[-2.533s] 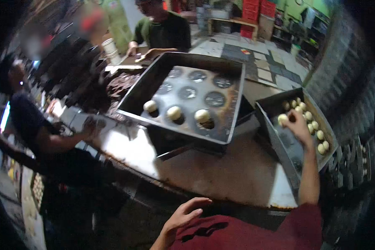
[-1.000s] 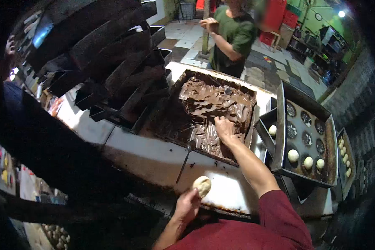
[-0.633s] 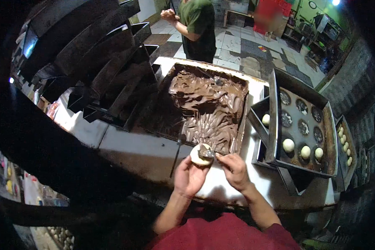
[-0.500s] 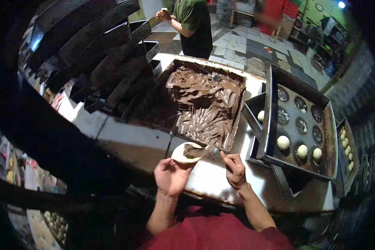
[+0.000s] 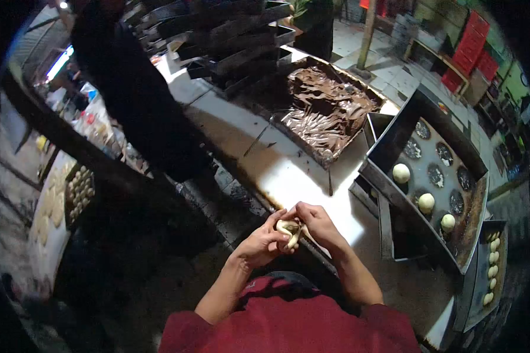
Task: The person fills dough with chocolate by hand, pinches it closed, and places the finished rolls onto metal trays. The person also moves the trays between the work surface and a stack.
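Close to my body, a small piece of pale dough (image 5: pixel 292 240) is folded up around a brown filling that shows in its opening. My left hand (image 5: pixel 259 246) cups it from the left with curled fingers. From the other side, my right hand (image 5: pixel 321 226) has its fingers pressed on the dough's edge. Beyond them, a wide tray of chocolate-brown paste (image 5: pixel 327 126) sits on the white worktop (image 5: pixel 288 172). A thin dark handle (image 5: pixel 330 182) sticks out over that tray's near corner.
At right, a deep metal baking pan (image 5: pixel 368 167) holds several dough balls (image 5: pixel 426 203) and dark round marks. Another tray (image 5: pixel 477 294) holds a row of dough balls. Dark pans (image 5: pixel 218 41) are stacked at the back. Left, small dough pieces (image 5: pixel 79 191) lie on a lower surface.
The flat dough round in my left hand is now gathered up around its filling. My right hand has let go of the spreading tool and joined the left. The view has turned.
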A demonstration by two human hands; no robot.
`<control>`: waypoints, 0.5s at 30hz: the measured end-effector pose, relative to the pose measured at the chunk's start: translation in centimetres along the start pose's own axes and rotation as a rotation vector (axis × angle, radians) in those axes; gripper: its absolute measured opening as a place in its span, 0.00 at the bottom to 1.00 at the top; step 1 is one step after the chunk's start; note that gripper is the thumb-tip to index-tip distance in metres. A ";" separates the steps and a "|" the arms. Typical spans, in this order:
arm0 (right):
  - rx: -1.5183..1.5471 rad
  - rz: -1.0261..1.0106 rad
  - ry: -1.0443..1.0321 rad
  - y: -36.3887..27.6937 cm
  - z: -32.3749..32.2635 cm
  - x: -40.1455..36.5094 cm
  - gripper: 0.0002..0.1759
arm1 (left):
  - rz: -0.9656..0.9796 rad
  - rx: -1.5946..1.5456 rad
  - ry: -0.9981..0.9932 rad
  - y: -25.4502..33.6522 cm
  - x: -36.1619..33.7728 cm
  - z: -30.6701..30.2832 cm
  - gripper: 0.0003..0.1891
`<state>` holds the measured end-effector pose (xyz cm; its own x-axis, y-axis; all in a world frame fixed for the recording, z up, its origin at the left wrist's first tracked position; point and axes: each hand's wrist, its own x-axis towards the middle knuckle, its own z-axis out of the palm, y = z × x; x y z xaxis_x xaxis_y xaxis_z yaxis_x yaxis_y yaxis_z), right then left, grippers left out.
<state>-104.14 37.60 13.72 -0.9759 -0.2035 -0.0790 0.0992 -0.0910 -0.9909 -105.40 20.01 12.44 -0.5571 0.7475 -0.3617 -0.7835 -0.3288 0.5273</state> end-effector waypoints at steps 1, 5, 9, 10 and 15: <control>-0.214 -0.117 0.010 -0.3 0.4 -1.3 0.15 | 0.009 -0.014 0.120 -0.8 -1.1 -0.1 0.35; -0.890 -0.691 0.038 -0.9 3.9 -8.2 0.11 | 0.135 -0.139 0.215 -3.7 -5.1 1.2 0.32; -0.912 -0.530 0.162 -0.1 4.8 -14.4 0.19 | 0.017 -0.216 -0.048 -7.5 -8.1 3.4 0.27; -0.839 -0.394 0.091 -1.6 4.9 -15.7 0.16 | 0.074 0.034 -0.035 -8.9 -8.3 3.4 0.24; -0.485 0.027 0.108 -3.3 3.3 -22.3 0.12 | 0.185 0.327 -0.097 -14.6 -8.6 6.7 0.20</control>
<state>-82.07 39.19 19.15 -0.9914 -0.0949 -0.0905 0.0477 0.3821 -0.9229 -87.36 22.28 13.03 -0.6396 0.7494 -0.1714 -0.5343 -0.2731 0.7999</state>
